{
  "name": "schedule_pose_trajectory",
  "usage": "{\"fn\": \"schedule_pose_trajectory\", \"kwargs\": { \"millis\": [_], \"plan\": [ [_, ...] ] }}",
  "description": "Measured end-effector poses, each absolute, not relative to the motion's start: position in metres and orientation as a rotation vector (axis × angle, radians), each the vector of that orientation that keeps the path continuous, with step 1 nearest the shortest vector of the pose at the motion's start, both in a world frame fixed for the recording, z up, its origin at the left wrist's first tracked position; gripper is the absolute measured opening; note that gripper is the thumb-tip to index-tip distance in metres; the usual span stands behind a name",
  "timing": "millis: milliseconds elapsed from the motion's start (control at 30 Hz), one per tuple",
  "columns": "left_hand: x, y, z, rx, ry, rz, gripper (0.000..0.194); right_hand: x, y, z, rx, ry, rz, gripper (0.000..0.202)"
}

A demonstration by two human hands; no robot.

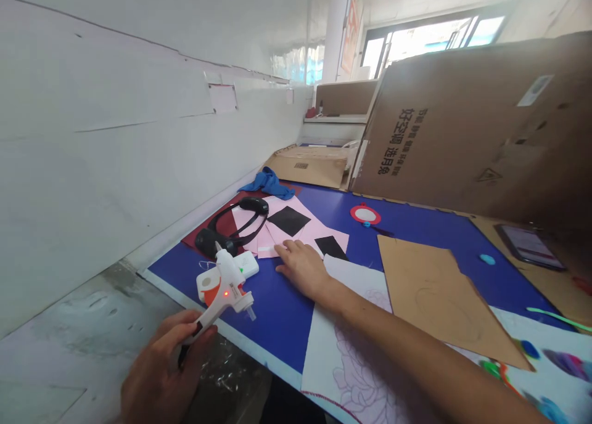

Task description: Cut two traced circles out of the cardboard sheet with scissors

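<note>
My left hand is closed around the handle end of a white hot glue gun, whose small red light is lit. Its nozzle points up and away, and a clear glue stick pokes out at the back. Behind the gun lies a white box-shaped device, partly covered. My right hand reaches across, fingers stretched out and resting at the near edge of the pink paper. Two black paper pieces, one a black square, lie on the pink sheets.
Left of the paper sits a black band-shaped device, with a blue cloth behind. A flower drawing lies under my right forearm beside brown cardboard. A red-rimmed disc, a phone and a large carton are farther right.
</note>
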State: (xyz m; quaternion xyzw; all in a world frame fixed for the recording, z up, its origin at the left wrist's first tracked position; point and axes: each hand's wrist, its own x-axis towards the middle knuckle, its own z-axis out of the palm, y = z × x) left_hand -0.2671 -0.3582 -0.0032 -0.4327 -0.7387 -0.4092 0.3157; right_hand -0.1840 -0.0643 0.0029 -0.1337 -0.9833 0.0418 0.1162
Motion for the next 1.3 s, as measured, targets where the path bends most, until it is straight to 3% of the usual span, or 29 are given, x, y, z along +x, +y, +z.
{"fn": "schedule_pose_trajectory", "kwargs": {
  "millis": [267,733,1067,1300],
  "plan": [
    [-0.269,-0.312,-0.004,-1.249,-1.887,-1.02,0.014,-0.184,-0.014,-0.004,-0.551,-2.93,-0.012,0.025],
    [-0.28,-0.261,-0.005,-1.521,-1.804,-1.012,0.015,-0.243,0.045,0.008,-0.567,-2.921,0.086,0.027],
    [-0.289,-0.216,-0.018,-1.694,-1.907,-0.93,0.004,-0.144,0.081,0.033,-0.751,-2.696,0.089,0.034],
    [-0.299,-0.182,-0.021,-1.795,-2.141,-0.932,0.011,-0.04,0.084,0.046,-0.92,-2.563,0.065,0.032]
  ]
}}
